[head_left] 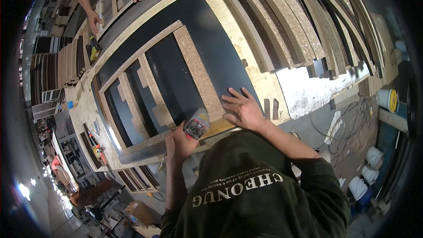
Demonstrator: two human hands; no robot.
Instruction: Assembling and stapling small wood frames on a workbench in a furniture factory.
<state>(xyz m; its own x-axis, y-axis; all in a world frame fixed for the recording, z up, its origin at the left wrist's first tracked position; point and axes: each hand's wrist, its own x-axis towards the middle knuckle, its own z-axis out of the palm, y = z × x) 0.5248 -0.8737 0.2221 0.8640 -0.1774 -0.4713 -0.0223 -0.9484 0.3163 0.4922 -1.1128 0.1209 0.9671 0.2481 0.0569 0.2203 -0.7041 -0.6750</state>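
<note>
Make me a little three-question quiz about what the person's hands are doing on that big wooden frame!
1. True or false: the right hand lies flat on the dark panel.
2. What does the left hand grip? A) nail gun B) paintbrush C) cup
3. Fill in: the frame is made of ____ strips.

Key: 1 true; 2 A; 3 chipboard.
</note>
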